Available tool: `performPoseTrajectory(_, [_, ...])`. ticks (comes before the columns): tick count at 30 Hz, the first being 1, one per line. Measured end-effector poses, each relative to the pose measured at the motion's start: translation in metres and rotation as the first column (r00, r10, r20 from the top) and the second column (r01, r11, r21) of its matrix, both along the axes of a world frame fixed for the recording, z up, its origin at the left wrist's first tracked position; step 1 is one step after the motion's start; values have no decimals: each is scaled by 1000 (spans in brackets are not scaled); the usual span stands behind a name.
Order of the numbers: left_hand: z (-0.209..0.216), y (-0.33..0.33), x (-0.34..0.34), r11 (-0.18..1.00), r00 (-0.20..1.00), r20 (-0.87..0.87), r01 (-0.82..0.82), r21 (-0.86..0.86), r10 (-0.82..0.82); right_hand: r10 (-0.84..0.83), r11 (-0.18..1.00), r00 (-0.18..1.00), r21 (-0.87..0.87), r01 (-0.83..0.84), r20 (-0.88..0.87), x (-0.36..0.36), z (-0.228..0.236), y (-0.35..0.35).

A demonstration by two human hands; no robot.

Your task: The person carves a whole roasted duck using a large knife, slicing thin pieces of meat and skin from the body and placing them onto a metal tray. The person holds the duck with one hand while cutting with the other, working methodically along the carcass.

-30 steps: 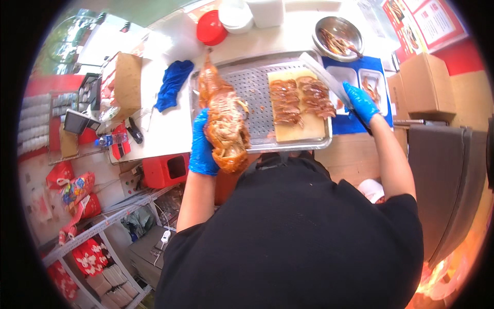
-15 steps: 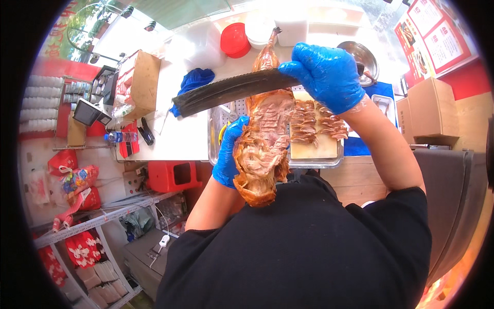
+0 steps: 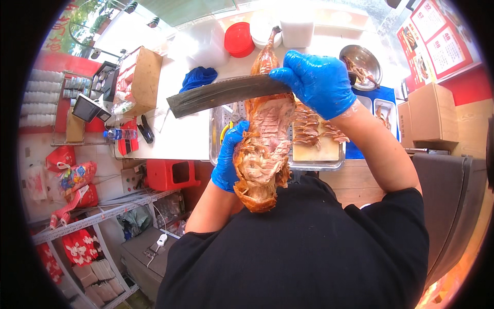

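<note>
A roast duck [image 3: 266, 159] with crisp brown skin and sliced pale breast meat hangs upright before my chest, its long neck pointing away. My left hand [image 3: 229, 160], in a blue glove, is closed around the duck's left side. In my blue-gloved right hand [image 3: 320, 85] is a large knife [image 3: 221, 95], gripped by its mostly hidden handle. Its broad dark blade lies across the duck's upper breast and sticks out to the left. Beneath and to the right, rows of sliced duck [image 3: 307, 127] rest on a pale cutting board [image 3: 316, 153].
Under the board is a metal tray [image 3: 329, 166], with yellow-handled scissors [image 3: 225, 132] at its left. A steel bowl [image 3: 377, 57] of bones stands far right, near a white dish [image 3: 388, 104]. At the back are a red lid [image 3: 240, 39] and a blue cloth [image 3: 198, 79].
My right hand and the knife have come slightly left and toward me across the duck. My left hand still grips the duck in nearly the same place.
</note>
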State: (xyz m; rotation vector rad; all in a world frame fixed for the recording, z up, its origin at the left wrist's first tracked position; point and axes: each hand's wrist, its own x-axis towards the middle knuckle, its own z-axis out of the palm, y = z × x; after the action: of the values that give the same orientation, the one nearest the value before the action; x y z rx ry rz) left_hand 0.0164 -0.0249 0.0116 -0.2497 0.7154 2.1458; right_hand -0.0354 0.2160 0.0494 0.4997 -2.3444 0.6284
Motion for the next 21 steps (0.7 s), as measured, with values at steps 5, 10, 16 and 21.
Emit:
performPoseTrajectory(5, [4,2,1,1000,1000,-27,-13,-1,13,26,999,998,-36,-27,-51,-2,3,2])
performPoseTrajectory(10, [6,1,1,998,999,-20,49,30,-49,21,999,999,-41,-23,-29,1,11,0])
performPoseTrajectory(16, [3,1,5,999,1000,-21,8,33,-7,28,1000,999,-8,-28,-21,4,13,-1])
performPoseTrajectory(21, [-7,-13,7,999,999,21,-28,42,27,51,993,997,107,-46,-49,8,6,18])
